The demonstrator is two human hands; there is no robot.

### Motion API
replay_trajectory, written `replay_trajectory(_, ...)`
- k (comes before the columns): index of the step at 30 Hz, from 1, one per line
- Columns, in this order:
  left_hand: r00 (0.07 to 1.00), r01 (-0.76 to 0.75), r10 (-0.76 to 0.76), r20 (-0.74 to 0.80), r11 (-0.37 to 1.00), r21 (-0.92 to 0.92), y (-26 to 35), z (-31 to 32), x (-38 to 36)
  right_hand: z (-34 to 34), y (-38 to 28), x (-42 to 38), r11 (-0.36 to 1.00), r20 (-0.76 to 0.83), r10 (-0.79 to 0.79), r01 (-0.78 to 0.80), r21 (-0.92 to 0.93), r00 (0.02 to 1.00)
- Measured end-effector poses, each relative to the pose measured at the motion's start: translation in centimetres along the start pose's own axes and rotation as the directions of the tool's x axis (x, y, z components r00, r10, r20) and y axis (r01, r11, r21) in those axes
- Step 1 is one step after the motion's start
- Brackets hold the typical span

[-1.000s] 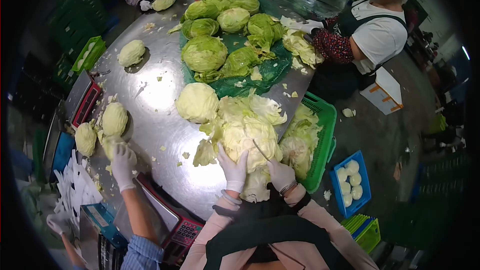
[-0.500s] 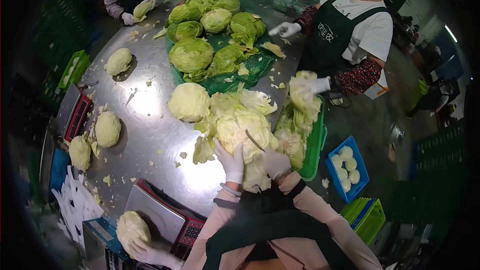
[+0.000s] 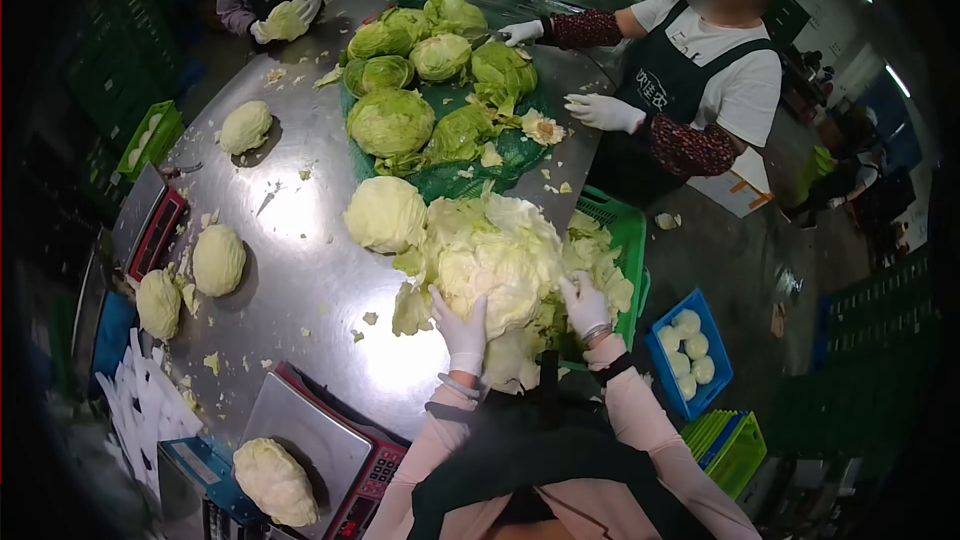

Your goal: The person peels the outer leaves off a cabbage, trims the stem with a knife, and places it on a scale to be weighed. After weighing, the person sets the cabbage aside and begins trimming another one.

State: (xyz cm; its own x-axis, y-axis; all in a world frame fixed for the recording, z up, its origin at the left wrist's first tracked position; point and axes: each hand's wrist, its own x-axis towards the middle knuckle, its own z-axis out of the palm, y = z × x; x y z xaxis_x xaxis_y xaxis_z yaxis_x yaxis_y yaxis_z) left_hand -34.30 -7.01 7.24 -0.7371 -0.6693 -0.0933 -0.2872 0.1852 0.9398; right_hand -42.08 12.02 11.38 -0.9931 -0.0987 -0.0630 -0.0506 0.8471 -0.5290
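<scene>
The cabbage (image 3: 497, 260) sits at the near right edge of the steel table (image 3: 300, 230), pale and ragged, with loose outer leaves spread about it. The left hand (image 3: 462, 328), in a white glove, is pressed flat against its near left side, fingers spread upward over the leaves. The right hand (image 3: 585, 302), also gloved, grips the leaves at its right flank — fingers curled into them, above the green crate (image 3: 628, 236) that hangs at the table's edge and is heaped with trimmings.

Just left of the cabbage lies a trimmed head (image 3: 385, 213), touching its leaf litter. Beyond them a green net (image 3: 470, 172) is spread on the table and carries a pile of untrimmed green heads (image 3: 391, 121). Two more trimmed heads lie at the table's left edge near a scale (image 3: 150, 215), and another head (image 3: 274, 481) rests on a nearer scale (image 3: 330, 445) with a red keypad.

Across the table a person in a dark apron (image 3: 660, 80) reaches both white-gloved hands over the net — one toward the far heads, one held open above the table edge. At the far end another person holds a head in both hands. On the floor to the right stands a blue crate (image 3: 690, 345) of small white pieces.
</scene>
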Motion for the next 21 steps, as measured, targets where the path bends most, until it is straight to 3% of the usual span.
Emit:
replay_trajectory(2, 0.999, -0.036, 0.035, -0.011, 0.998, -0.045, -0.4, -0.2, 0.0, 0.6, -2.3, -0.2, 0.983, -0.067, 0.069, -0.056, 0.175, 0.995)
replay_trajectory(4, 0.999, -0.04, 0.04, 0.004, 0.998, -0.042, -0.8, -0.4, 0.2, 1.7, -2.4, 1.4, 0.986, -0.133, 0.057, -0.036, 0.162, 0.989)
replay_trajectory(6, 0.999, -0.037, 0.037, 0.011, 0.998, -0.044, -1.2, -0.6, 0.4, 1.9, -2.5, 3.4, 0.961, -0.173, 0.088, -0.038, 0.273, 0.981)
replay_trajectory(7, 0.998, -0.041, 0.043, 0.036, 0.997, -0.064, -1.5, -0.8, 0.6, 1.8, -1.0, 5.3, 0.943, -0.057, 0.182, -0.158, 0.293, 0.982)
replay_trajectory(8, 0.997, -0.047, 0.052, 0.059, 0.995, -0.084, -1.7, -1.2, 0.7, 2.9, 1.7, 6.9, 0.943, -0.051, 0.169, -0.147, 0.297, 0.984)
replay_trajectory(11, 0.983, -0.098, 0.112, 0.145, 0.99, -0.1, -2.3, -2.4, 1.4, 7.0, 9.3, 9.9, 0.943, -0.048, 0.202, -0.181, 0.279, 0.978)
replay_trajectory(13, 0.982, -0.098, 0.117, 0.149, 0.987, -0.131, -1.7, -2.8, 1.2, 7.9, 10.5, 9.9, 0.999, -0.075, 0.024, -0.021, 0.034, 0.997)
replay_trajectory(14, 0.979, -0.091, 0.119, 0.168, 0.982, -0.165, -1.5, -2.9, 1.0, 7.0, 10.6, 10.4, 0.999, -0.065, 0.008, -0.006, 0.038, 0.998)
replay_trajectory(16, 0.983, -0.08, 0.108, 0.147, 0.979, -0.186, -2.2, -2.5, 1.1, 0.2, 6.5, 9.4, 0.86, 0.215, 0.303, -0.363, 0.359, 0.929)
replay_trajectory(17, 0.984, -0.088, 0.108, 0.141, 0.986, -0.144, -1.7, -2.4, 0.9, -1.4, 5.1, 9.8, 0.862, 0.229, 0.295, -0.361, 0.356, 0.928)
replay_trajectory(19, 0.985, -0.094, 0.107, 0.136, 0.991, -0.096, -1.0, -2.3, 0.8, -3.8, 2.8, 11.0, 0.966, -0.053, -0.078, 0.088, 0.242, 0.996)
replay_trajectory(21, 0.986, -0.033, 0.061, 0.157, 0.984, -0.172, -0.8, -2.3, 0.6, -3.7, -2.6, 11.1, 0.845, 0.034, -0.501, 0.48, 0.238, 0.865)
